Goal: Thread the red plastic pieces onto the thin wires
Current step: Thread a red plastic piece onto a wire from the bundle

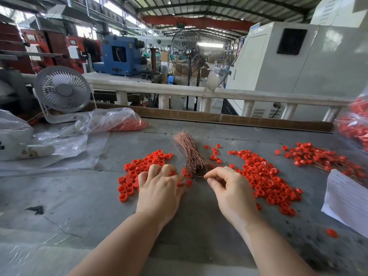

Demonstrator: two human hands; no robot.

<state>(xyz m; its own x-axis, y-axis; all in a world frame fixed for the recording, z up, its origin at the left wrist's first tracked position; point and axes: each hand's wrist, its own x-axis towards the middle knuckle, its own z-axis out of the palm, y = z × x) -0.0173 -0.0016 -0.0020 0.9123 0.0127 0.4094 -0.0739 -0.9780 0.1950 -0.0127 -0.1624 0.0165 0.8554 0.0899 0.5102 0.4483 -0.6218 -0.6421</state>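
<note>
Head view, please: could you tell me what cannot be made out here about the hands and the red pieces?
- Left hand: its fingers cover the red pieces beneath; any grip is hidden.
- Right hand: the thin wire it pinches is too fine to follow.
- Threaded pieces: their wires blur together.
- Bag of red pieces: cut off by the right edge.

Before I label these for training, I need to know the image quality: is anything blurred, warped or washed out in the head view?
Head view: wide-angle distortion bows the white railing and roof beams; the bag of red pieces at the right edge is smeared; windows at top left are blown out; both hands and the copper wire bundle are sharp under soft, even light.
</note>
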